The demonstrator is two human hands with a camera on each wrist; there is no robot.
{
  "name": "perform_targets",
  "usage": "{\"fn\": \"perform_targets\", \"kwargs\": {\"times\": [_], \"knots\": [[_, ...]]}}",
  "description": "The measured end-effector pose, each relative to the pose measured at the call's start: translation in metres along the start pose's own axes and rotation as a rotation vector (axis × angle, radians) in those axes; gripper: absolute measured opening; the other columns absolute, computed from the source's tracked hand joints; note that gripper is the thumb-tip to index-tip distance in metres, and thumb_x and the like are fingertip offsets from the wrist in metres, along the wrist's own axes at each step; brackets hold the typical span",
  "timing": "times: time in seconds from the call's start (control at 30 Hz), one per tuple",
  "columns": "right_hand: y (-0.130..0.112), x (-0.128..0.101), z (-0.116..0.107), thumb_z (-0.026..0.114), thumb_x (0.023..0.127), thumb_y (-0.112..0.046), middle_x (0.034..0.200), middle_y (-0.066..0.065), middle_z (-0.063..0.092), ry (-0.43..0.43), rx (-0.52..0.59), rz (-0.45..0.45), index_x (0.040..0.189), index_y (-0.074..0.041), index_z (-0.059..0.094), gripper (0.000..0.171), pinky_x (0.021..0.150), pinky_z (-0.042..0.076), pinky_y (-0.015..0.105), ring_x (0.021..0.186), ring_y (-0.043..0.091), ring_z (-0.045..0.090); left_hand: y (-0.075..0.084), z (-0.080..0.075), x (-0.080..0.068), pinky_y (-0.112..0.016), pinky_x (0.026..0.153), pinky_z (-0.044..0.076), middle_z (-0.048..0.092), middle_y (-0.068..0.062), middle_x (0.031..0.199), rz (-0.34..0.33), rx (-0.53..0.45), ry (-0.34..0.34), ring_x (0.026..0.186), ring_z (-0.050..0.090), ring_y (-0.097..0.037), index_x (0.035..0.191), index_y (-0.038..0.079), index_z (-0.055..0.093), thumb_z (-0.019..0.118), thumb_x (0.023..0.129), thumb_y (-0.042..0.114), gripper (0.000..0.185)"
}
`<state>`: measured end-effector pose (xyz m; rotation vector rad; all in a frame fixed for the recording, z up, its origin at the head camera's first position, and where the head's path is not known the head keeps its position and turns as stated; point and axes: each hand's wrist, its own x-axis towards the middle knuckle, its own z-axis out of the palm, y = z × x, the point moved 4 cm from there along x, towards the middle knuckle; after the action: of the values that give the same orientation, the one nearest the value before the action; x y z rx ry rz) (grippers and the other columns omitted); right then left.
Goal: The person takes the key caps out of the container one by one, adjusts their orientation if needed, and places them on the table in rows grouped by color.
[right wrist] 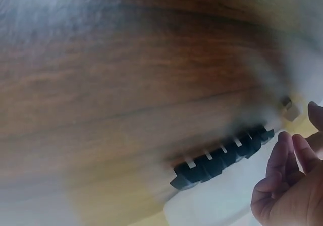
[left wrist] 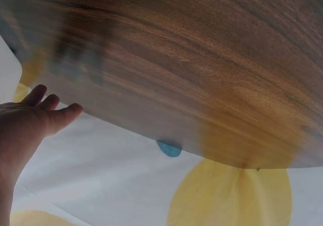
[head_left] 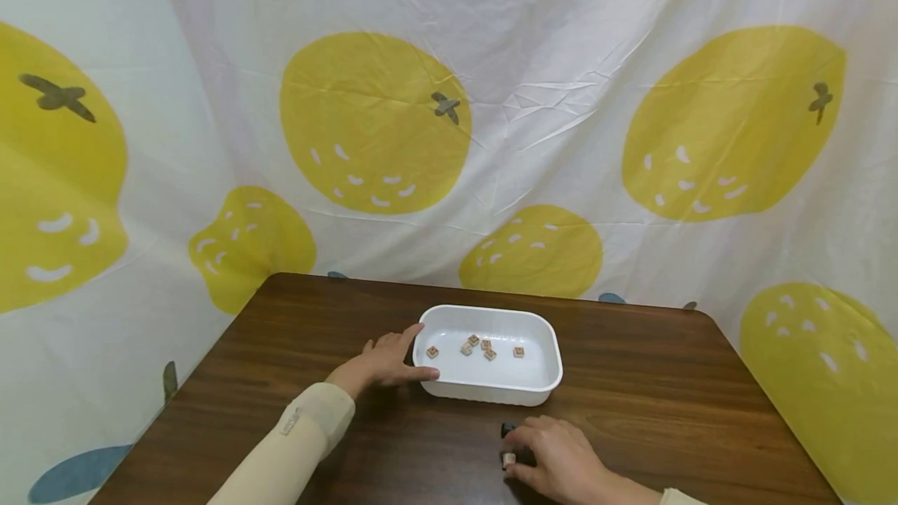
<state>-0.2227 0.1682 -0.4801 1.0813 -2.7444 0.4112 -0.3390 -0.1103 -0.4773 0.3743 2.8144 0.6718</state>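
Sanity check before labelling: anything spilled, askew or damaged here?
Nothing stands out. White plastic tray sits flat on the brown wooden table, five small cubes inside, left hand at its rim, one cube at the right hand.

Lemon-print cloth (head_left: 519, 100) behind wooden table (head_left: 701, 380)

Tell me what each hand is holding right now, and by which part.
The left hand holds nothing; its straight fingers rest against the white tray's left rim. The right hand covers small pieces on the table; any hold is hidden.
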Motion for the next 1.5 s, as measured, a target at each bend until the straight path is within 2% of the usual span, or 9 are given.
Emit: {"fn": "perform_targets", "kwargs": {"times": [0.2, 0.4, 0.5, 0.6, 0.77, 1.0, 1.2, 1.5], "knots": [[0.0, 0.003, -0.006, 0.08, 0.082, -0.041, 0.091, -0.013, 0.065, 0.048, -0.017, 0.001, 0.098, -0.021, 0.075, 0.026, 0.063, 0.05, 0.032, 0.085, 0.01, 0.062, 0.0, 0.0, -0.001, -0.066, 0.111, 0.017, 0.037, -0.02, 0.153, 0.004, -0.002, 0.003, 0.142, 0.03, -0.041, 0.158, 0.02, 0.021, 0.067, 0.082, 0.067, 0.1], [0.002, 0.015, -0.026, 0.085, 0.075, -0.033, 0.087, -0.013, 0.066, 0.188, -0.053, -0.025, 0.095, -0.02, 0.075, 0.026, 0.064, 0.051, 0.033, 0.079, 0.009, 0.063, 0.0, 0.0, 0.0, -0.066, 0.11, 0.018, 0.037, -0.02, 0.153, 0.003, 0.001, 0.005, 0.142, 0.03, -0.041, 0.157, 0.02, 0.022, 0.067, 0.082, 0.067, 0.1], [0.011, 0.027, -0.04, 0.085, 0.075, -0.031, 0.085, -0.011, 0.068, 0.245, -0.077, -0.005, 0.096, -0.018, 0.075, 0.026, 0.064, 0.051, 0.033, 0.077, 0.009, 0.063, 0.0, 0.0, 0.0, -0.066, 0.11, 0.018, 0.037, -0.02, 0.153, 0.003, 0.001, 0.003, 0.142, 0.03, -0.041, 0.158, 0.02, 0.021, 0.067, 0.082, 0.067, 0.1], [0.026, 0.04, -0.056, 0.085, 0.076, -0.03, 0.086, -0.007, 0.069, 0.26, -0.1, 0.049, 0.097, -0.016, 0.076, 0.026, 0.066, 0.051, 0.036, 0.079, 0.014, 0.065, 0.001, 0.0, 0.001, -0.066, 0.111, 0.017, 0.037, -0.02, 0.153, 0.005, 0.003, 0.004, 0.142, 0.029, -0.041, 0.158, 0.02, 0.021, 0.067, 0.082, 0.067, 0.101], [0.059, 0.065, -0.07, 0.081, 0.082, -0.029, 0.096, 0.0, 0.072, 0.181, -0.135, 0.151, 0.105, -0.013, 0.076, 0.028, 0.073, 0.051, 0.046, 0.089, 0.025, 0.066, -0.001, 0.0, 0.002, -0.066, 0.111, 0.016, 0.036, -0.02, 0.153, 0.006, 0.006, 0.008, 0.142, 0.029, -0.041, 0.158, 0.02, 0.021, 0.068, 0.081, 0.068, 0.102], [0.094, 0.097, -0.058, 0.078, 0.086, -0.026, 0.107, 0.006, 0.072, -0.012, -0.194, 0.21, 0.113, -0.011, 0.075, 0.031, 0.076, 0.047, 0.047, 0.097, 0.031, 0.064, -0.003, 0.001, 0.003, -0.065, 0.111, 0.016, 0.037, -0.021, 0.153, 0.002, 0.003, 0.007, 0.142, 0.029, -0.042, 0.157, 0.02, 0.022, 0.069, 0.081, 0.067, 0.101], [0.098, 0.118, -0.038, 0.078, 0.086, -0.025, 0.108, 0.005, 0.072, -0.144, -0.269, 0.169, 0.111, -0.012, 0.076, 0.028, 0.082, 0.046, 0.05, 0.098, 0.031, 0.062, -0.004, 0.001, 0.0, -0.066, 0.111, 0.017, 0.037, -0.022, 0.152, -0.001, -0.014, 0.008, 0.141, 0.03, -0.042, 0.157, 0.018, 0.024, 0.07, 0.081, 0.066, 0.101], [0.103, 0.128, -0.016, 0.079, 0.084, -0.021, 0.093, 0.002, 0.072, -0.176, -0.321, 0.168, 0.096, -0.013, 0.077, 0.014, 0.075, 0.043, 0.048, 0.084, 0.028, 0.06, -0.003, 0.001, 0.002, -0.066, 0.11, 0.017, 0.038, -0.021, 0.152, 0.003, -0.003, 0.013, 0.141, 0.03, -0.041, 0.157, 0.018, 0.023, 0.069, 0.08, 0.067, 0.101]]}}
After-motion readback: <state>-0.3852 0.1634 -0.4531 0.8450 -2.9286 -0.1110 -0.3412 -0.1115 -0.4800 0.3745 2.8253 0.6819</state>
